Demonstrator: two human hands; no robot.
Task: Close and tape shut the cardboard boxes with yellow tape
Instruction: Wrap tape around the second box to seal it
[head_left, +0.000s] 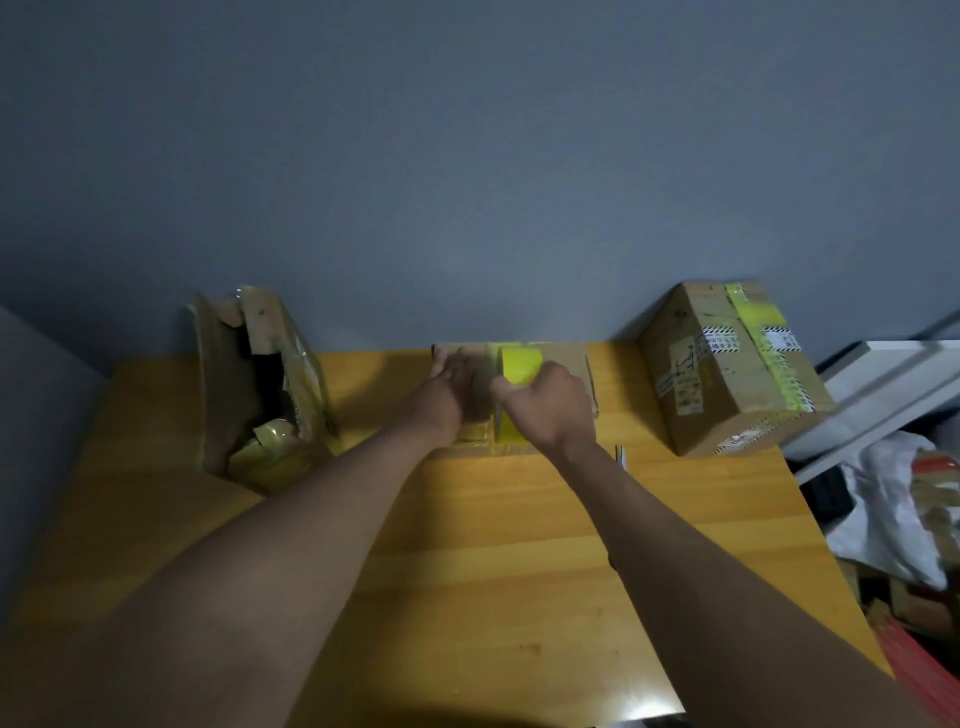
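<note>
A small cardboard box (569, 364) lies at the middle back of the wooden table (498, 545), with a strip of yellow tape along its top. My right hand (550, 410) grips the roll of yellow tape (521, 365) standing on the box. My left hand (454, 387) lies flat on the box's left half, fingers straight, pressing it down. A torn open box (260, 384) with yellow tape scraps stands at the left. A closed box (727, 369), sealed with yellow tape, sits at the right.
A grey wall (467, 182) rises right behind the table. A small metal object (621, 457) lies on the table near my right wrist. Off the table's right edge are a white shelf (893, 384), plastic bags (893, 509) and clutter.
</note>
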